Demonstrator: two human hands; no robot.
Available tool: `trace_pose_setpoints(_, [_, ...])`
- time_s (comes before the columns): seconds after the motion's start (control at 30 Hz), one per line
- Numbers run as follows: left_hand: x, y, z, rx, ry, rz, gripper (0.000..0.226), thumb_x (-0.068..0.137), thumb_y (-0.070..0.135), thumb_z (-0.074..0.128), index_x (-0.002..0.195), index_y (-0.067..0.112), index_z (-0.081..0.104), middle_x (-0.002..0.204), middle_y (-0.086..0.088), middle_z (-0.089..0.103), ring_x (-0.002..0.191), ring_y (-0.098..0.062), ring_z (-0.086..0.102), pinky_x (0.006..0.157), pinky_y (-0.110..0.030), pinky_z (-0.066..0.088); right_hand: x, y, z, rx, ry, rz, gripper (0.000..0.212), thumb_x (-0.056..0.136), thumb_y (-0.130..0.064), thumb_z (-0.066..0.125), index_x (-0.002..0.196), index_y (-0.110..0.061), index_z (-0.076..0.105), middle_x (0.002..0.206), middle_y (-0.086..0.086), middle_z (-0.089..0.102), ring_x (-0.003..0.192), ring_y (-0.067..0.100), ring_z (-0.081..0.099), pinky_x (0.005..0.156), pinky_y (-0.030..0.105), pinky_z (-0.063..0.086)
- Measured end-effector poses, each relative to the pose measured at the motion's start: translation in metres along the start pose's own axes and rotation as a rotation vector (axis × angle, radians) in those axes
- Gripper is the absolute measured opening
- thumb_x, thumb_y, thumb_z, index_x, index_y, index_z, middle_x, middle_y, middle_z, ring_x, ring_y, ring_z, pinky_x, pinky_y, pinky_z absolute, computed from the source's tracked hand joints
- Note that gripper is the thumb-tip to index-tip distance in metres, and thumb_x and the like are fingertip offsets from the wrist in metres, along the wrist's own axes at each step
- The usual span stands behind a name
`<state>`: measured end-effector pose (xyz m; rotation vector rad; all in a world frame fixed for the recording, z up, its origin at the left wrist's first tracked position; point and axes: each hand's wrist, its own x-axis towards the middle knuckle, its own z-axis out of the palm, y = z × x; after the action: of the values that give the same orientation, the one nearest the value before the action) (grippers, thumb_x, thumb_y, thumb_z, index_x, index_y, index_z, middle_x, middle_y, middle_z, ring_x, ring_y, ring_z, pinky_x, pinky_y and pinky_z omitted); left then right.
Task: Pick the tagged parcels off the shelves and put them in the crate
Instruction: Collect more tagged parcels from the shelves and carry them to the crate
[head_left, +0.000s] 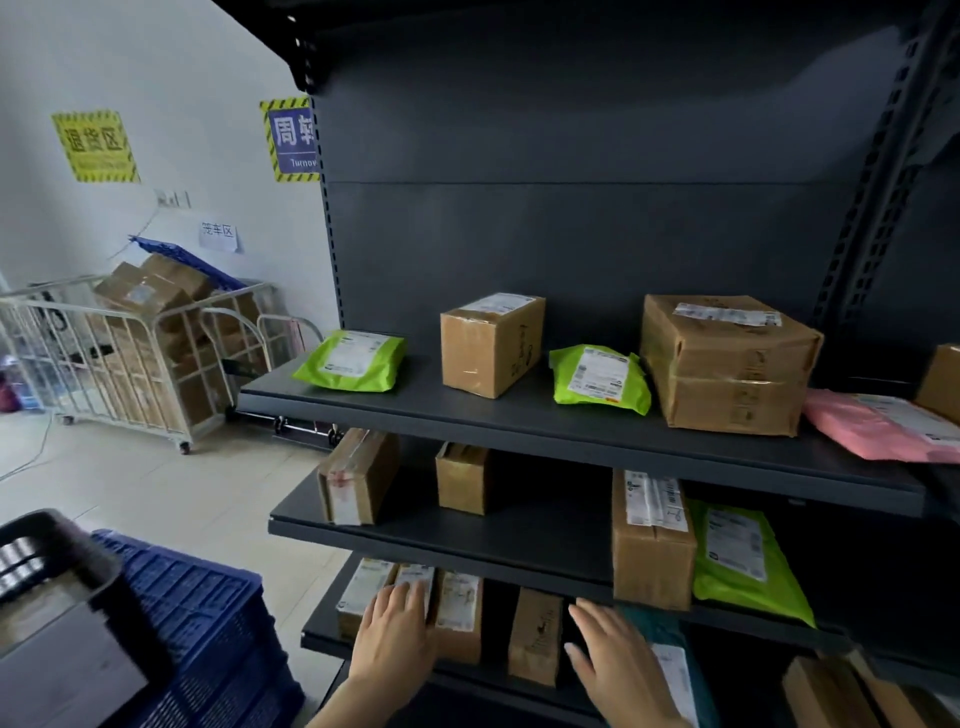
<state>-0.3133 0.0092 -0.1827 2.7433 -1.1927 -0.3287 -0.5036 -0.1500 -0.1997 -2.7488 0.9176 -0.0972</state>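
Parcel depot; stocked shelves (571, 415); cage trolley (130, 364)

Dark grey shelves (571, 426) carry brown cardboard boxes (491, 345), lime-green mailers (350, 361) with white labels, and one pink mailer (878, 428). Left of the shelves: a blue lattice-patterned crate (208, 618), a white wire cage cart (130, 358), and a yellow sign (96, 146) edged in black stripes.

We're seeing the top shelf (571, 423) carrying green bags (349, 361), boxes (491, 343) and a pink bag (878, 426).
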Motion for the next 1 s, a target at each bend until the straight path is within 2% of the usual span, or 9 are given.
trace_pose_setpoints(0.07, [0.013, -0.02, -0.003, -0.035, -0.025, 0.018, 0.068, 0.093, 0.036, 0.043, 0.15, 0.016, 0.011, 0.156, -0.001, 0.019, 0.145, -0.022, 0.015, 0.119, -0.034, 0.016, 0.014, -0.018, 0.015, 0.065, -0.052, 0.013, 0.045, 0.077, -0.051, 0.046, 0.106, -0.028, 0.071, 0.115, -0.017, 0.064, 0.102, 0.0, 0.063, 0.083, 0.016, 0.05])
trace_pose_setpoints(0.13, [0.03, -0.041, -0.005, -0.073, -0.045, 0.038, 0.068, 0.094, 0.038, 0.042, 0.15, 0.016, 0.011, 0.156, 0.001, 0.018, 0.145, -0.02, 0.013, 0.118, -0.033, 0.017, 0.031, -0.036, 0.036, 0.054, 0.055, -0.002, 0.057, 0.093, -0.053, 0.022, 0.124, -0.024, 0.06, 0.131, -0.017, 0.05, 0.119, 0.003, 0.052, 0.098, 0.022, 0.044])
trace_pose_setpoints(0.2, [0.049, -0.062, -0.006, -0.111, -0.059, 0.068, 0.068, 0.094, 0.043, 0.041, 0.15, 0.016, 0.013, 0.156, 0.002, 0.019, 0.145, -0.019, 0.014, 0.118, -0.032, 0.02, 0.042, -0.051, 0.048, 0.057, -0.017, 0.077, 0.078, 0.091, -0.058, -0.002, 0.111, -0.029, 0.068, 0.121, -0.021, 0.057, 0.107, -0.003, 0.058, 0.089, 0.016, 0.048])
trace_pose_setpoints(0.27, [0.068, -0.079, -0.008, -0.127, -0.072, 0.108, 0.068, 0.094, 0.044, 0.04, 0.15, 0.016, 0.014, 0.156, 0.002, 0.02, 0.145, -0.019, 0.015, 0.117, -0.032, 0.021, 0.055, -0.075, 0.051, 0.026, 0.042, 0.127, 0.087, 0.091, -0.056, -0.009, 0.101, -0.029, 0.073, 0.109, -0.022, 0.065, 0.095, -0.005, 0.063, 0.078, 0.011, 0.049])
trace_pose_setpoints(0.3, [0.077, -0.086, -0.01, -0.128, -0.076, 0.13, 0.068, 0.095, 0.044, 0.04, 0.15, 0.015, 0.013, 0.156, 0.001, 0.02, 0.145, -0.019, 0.014, 0.117, -0.032, 0.021, 0.061, -0.087, 0.049, 0.078, 0.022, 0.171, 0.087, 0.089, -0.06, -0.008, 0.111, -0.026, 0.069, 0.118, -0.018, 0.062, 0.104, -0.002, 0.061, 0.084, 0.012, 0.047])
trace_pose_setpoints(0.37, [0.095, -0.095, -0.013, -0.155, -0.079, 0.163, 0.067, 0.096, 0.043, 0.039, 0.15, 0.015, 0.012, 0.157, 0.001, 0.019, 0.145, -0.019, 0.013, 0.117, -0.031, 0.02, 0.072, -0.104, 0.052, 0.186, 0.164, 0.189, 0.079, 0.086, -0.065, 0.003, 0.139, -0.021, 0.041, 0.144, -0.012, 0.039, 0.132, 0.005, 0.039, 0.105, 0.018, 0.031])
trace_pose_setpoints(0.43, [0.11, -0.097, -0.015, -0.197, -0.086, 0.183, 0.066, 0.096, 0.043, 0.038, 0.15, 0.016, 0.011, 0.157, 0.001, 0.019, 0.145, -0.019, 0.014, 0.117, -0.03, 0.02, 0.082, -0.117, 0.049, 0.24, 0.169, 0.245, 0.062, 0.093, -0.055, 0.019, 0.145, -0.022, 0.026, 0.151, -0.01, 0.028, 0.138, 0.007, 0.028, 0.109, 0.017, 0.024])
trace_pose_setpoints(0.6, [0.143, -0.09, -0.007, -0.33, -0.138, 0.215, 0.065, 0.096, 0.041, 0.042, 0.149, 0.015, 0.015, 0.155, -0.001, 0.023, 0.144, -0.018, 0.017, 0.116, -0.03, 0.023, 0.116, -0.121, 0.052, 0.303, 0.11, 0.356, 0.051, 0.098, -0.04, 0.035, 0.146, -0.023, 0.024, 0.149, -0.008, 0.032, 0.135, 0.008, 0.032, 0.106, 0.018, 0.03])
trace_pose_setpoints(1.0, [0.23, -0.069, 0.016, -0.621, -0.022, 0.224, 0.066, 0.095, 0.026, 0.05, 0.149, 0.014, 0.014, 0.154, -0.006, 0.026, 0.141, -0.021, 0.028, 0.111, -0.029, 0.027, 0.22, -0.101, 0.089, 0.409, 0.328, 0.377, 0.051, 0.096, -0.031, 0.046, 0.141, -0.012, 0.034, 0.139, 0.008, 0.047, 0.127, 0.019, 0.046, 0.1, 0.027, 0.04])
